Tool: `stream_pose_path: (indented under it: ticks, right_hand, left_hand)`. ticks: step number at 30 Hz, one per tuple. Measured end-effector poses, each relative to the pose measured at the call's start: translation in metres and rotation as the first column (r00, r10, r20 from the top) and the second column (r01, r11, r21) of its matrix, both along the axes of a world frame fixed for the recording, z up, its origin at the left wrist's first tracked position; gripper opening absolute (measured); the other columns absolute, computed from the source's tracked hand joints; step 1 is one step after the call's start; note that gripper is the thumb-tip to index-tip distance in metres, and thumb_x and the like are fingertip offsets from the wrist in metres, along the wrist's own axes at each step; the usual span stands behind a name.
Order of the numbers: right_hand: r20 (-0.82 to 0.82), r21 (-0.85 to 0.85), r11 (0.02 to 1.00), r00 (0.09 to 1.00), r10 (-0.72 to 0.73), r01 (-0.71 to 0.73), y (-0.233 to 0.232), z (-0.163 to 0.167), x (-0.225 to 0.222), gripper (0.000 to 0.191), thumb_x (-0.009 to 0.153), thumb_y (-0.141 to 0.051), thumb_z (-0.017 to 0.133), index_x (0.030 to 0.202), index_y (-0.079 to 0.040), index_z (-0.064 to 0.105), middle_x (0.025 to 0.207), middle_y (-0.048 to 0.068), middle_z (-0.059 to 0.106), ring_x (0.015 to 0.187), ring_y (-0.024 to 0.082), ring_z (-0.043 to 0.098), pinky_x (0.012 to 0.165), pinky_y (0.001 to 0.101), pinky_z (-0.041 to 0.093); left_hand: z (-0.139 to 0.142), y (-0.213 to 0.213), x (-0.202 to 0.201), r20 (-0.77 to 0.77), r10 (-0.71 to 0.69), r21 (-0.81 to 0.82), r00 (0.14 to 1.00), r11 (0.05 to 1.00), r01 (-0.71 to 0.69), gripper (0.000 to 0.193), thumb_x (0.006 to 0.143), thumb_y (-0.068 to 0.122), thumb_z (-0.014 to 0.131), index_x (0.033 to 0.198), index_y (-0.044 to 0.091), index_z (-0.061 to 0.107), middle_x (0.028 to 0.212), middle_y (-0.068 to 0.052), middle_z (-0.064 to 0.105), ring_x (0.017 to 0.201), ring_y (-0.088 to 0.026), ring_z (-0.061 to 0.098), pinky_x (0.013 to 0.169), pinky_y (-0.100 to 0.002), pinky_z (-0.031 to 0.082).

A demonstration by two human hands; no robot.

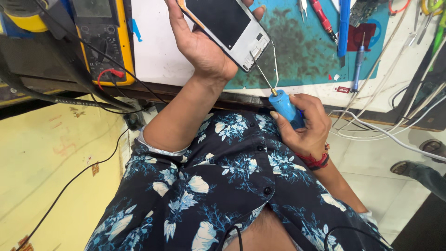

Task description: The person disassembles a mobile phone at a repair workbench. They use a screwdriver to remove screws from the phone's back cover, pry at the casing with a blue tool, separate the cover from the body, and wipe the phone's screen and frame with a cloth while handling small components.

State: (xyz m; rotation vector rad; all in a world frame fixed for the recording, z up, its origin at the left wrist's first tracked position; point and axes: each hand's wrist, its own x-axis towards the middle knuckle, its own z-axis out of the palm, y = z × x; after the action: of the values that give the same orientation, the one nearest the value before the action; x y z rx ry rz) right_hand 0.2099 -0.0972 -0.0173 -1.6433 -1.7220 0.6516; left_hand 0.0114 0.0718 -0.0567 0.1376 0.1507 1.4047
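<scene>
My left hand [197, 44] holds a mobile phone [227, 28] tilted over the edge of the bench, its dark screen up and its white lower end open. My right hand [304, 125] grips the blue handle of a small screwdriver [282, 106]. Its thin metal shaft runs up and left, and the tip touches the phone's lower corner. A red thread band is on my right wrist. Both hands are close to my chest, over my dark floral shirt.
A yellow multimeter [104, 39] with red and black leads lies at the left. A teal work mat [302, 51] carries several tools: tweezers, a red driver, blue pens [344, 25]. White cables [385, 135] trail off the right edge. Another person's sandalled feet [420, 158] show on the tiled floor.
</scene>
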Motion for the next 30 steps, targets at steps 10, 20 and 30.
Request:
stream_pose_path:
  ticks: [10,20,30]
  right_hand:
    - [-0.044,-0.03,1.0,0.999,-0.01,0.009,0.006,0.002,0.003,0.045,0.086,-0.013,0.09,0.12,0.002,0.064,0.116,0.019,0.067,0.1,0.027,0.07,0.088,0.0345,0.057]
    - [-0.087,-0.028,1.0,0.996,0.007,-0.01,0.005,-0.004,0.004,0.046,0.086,-0.013,0.09,0.12,0.002,0.063,0.117,0.02,0.067,0.102,0.027,0.069,0.09,0.0347,0.057]
    - [-0.082,-0.008,0.999,0.995,0.049,-0.05,0.003,-0.007,0.006,0.048,0.085,-0.015,0.091,0.12,0.001,0.063,0.115,0.02,0.068,0.102,0.028,0.07,0.09,0.0357,0.057]
  left_hand:
    - [0.002,0.011,0.007,-0.019,-0.004,0.006,1.0,1.0,0.004,0.069,0.105,0.068,0.037,0.122,0.007,0.064,0.104,-0.01,0.07,0.097,-0.027,0.069,0.093,-0.054,0.056]
    - [-0.003,0.012,0.007,-0.026,-0.007,0.005,1.0,1.0,0.007,0.07,0.105,0.07,0.036,0.123,0.007,0.062,0.105,-0.01,0.068,0.097,-0.025,0.068,0.094,-0.054,0.056]
    - [-0.002,0.011,0.006,0.012,0.007,-0.014,1.0,1.0,-0.006,0.069,0.104,0.068,0.037,0.123,0.007,0.061,0.11,-0.01,0.068,0.097,-0.027,0.068,0.09,-0.054,0.057]
